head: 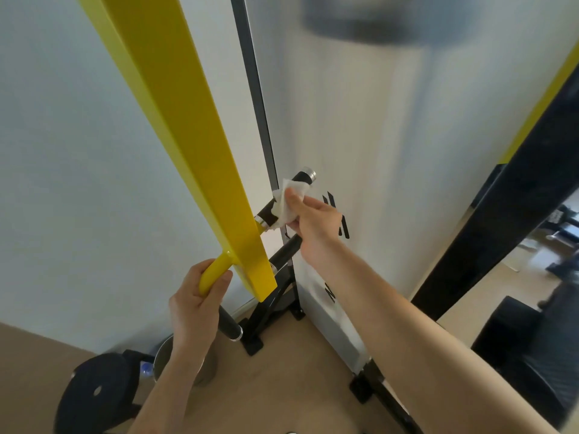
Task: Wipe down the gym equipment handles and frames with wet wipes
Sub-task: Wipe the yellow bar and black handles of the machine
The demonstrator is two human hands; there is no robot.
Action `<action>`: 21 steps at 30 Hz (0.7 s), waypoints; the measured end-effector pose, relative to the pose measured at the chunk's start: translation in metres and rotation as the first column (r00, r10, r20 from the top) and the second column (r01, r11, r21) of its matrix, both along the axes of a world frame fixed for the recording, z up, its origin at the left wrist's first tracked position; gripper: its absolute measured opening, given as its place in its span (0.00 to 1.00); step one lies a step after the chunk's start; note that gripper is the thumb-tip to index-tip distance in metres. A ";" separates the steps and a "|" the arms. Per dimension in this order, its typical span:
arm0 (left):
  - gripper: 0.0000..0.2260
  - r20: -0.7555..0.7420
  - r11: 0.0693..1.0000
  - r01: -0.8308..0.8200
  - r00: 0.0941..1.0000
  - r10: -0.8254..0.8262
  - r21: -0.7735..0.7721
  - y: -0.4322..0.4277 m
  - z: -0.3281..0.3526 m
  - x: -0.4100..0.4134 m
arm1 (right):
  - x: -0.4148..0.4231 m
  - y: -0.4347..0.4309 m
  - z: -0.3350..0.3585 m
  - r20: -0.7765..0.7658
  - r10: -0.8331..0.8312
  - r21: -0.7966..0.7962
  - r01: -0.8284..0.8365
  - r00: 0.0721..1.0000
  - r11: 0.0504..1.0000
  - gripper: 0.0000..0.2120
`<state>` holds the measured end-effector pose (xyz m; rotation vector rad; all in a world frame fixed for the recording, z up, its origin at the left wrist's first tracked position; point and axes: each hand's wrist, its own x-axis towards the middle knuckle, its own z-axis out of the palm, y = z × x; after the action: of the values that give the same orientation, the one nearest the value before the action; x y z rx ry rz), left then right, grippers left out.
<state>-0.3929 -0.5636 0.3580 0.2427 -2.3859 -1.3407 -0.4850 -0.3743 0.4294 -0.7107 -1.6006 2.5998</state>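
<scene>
Pale blue-white painted wall point(62, 151) fills the left side; soft even daylight, no hard shadows; tan carpeted floor point(282, 386) below; frosted white translucent panel point(360, 136) in a thin dark metal frame point(257, 98) stands upright at centre, black markings on it, partly hidden; blurred grey shape point(360, 23) at top, cannot tell what; round black weight plate point(94, 393) lying on the floor bottom left; dull metal bucket point(203, 368) just beside it; black padded seat point(526, 346) at right; lighter wood-tone floor point(517, 270) beyond, far right, blurred.
</scene>
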 end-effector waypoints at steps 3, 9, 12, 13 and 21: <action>0.15 -0.010 1.000 0.006 1.000 -0.006 -0.001 -0.001 0.000 0.002 | -0.024 0.021 0.005 -0.015 -0.100 0.095 0.101 0.995 0.990 0.09; 0.20 -0.034 1.000 0.030 0.999 -0.030 0.007 -0.003 -0.001 0.001 | -0.040 0.042 0.003 -0.413 0.105 0.734 0.262 0.905 0.626 0.17; 0.19 -0.034 0.998 0.062 0.998 -0.062 -0.016 -0.004 0.000 -0.001 | -0.052 0.054 0.027 -0.235 0.557 0.963 0.112 0.797 0.245 0.11; 0.19 -0.036 0.997 0.076 0.996 -0.077 -0.013 -0.005 0.000 -0.001 | -0.058 0.057 0.036 -0.099 0.664 0.994 0.043 0.741 0.101 0.14; 0.16 -0.046 0.992 0.128 0.991 -0.128 -0.010 -0.011 0.000 -0.005 | -0.067 0.046 0.078 0.447 0.788 0.893 -0.153 0.423 -0.424 0.18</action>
<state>-0.3983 -0.5749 0.3580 0.0558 -2.4020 -1.3776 -0.5518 -0.3283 0.5077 1.1334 -3.1810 0.3544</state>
